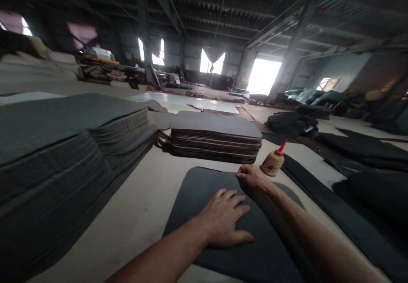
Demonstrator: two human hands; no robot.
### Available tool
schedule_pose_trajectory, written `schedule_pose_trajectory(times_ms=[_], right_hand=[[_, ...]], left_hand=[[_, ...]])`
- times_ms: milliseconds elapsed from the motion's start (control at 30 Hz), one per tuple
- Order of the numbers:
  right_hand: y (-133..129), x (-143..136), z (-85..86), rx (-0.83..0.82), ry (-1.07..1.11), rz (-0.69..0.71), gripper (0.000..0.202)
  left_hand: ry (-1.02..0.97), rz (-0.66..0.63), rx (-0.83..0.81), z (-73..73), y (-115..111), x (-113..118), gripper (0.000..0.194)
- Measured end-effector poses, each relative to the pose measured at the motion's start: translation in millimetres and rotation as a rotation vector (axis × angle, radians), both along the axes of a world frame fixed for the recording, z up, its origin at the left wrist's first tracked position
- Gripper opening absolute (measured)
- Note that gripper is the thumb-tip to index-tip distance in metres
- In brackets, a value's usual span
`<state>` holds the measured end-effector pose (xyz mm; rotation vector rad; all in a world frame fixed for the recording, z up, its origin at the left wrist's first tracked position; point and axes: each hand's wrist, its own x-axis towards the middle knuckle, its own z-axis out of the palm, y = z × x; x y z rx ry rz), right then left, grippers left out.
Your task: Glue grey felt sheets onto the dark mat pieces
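A dark grey sheet with rounded corners (199, 193), like a floor mat, lies on the pale table in front of me. My left hand (225, 220) rests flat on it, fingers spread. At the sheet's far right corner, my right hand (251, 176) is closed in a pinch on the edge. Another dark piece (288, 193) shows partly from under the right forearm. Just beyond the right hand stands a squeeze bottle (273, 164) with a red pointed nozzle, its side stained. What is inside it cannot be made out.
Behind the sheet sits a stack of grey-topped mats (216, 125). Tall stacks of dark pieces (57, 155) fill the left side. More dark material (372, 198) lies to the right, with a dark heap (291, 123) farther back. The pale tabletop (140, 198) shows between them.
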<state>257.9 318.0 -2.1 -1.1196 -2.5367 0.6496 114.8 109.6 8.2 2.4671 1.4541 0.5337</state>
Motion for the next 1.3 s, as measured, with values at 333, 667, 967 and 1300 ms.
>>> schedule_pose_trajectory(times_ms=[333, 667, 967, 1300], right_hand=[[-12, -11, 10.5, 0.080, 0.001, -0.047, 0.019], [-21, -67, 21.4, -0.071, -0.060, 0.087, 0.015], [-14, -76, 31.7, -0.133, -0.168, 0.121, 0.012], [-16, -72, 28.5, -0.077, -0.087, 0.137, 0.016]], left_hand=[[0.006, -0.004, 0.019, 0.1, -2, 1, 0.069], [-0.012, -0.003, -0.002, 1.2, -1, 1, 0.071], [-0.041, -0.003, -0.022, -0.9, -2, 0, 0.073], [-0.024, -0.007, -0.013, 0.0, -2, 1, 0.071]])
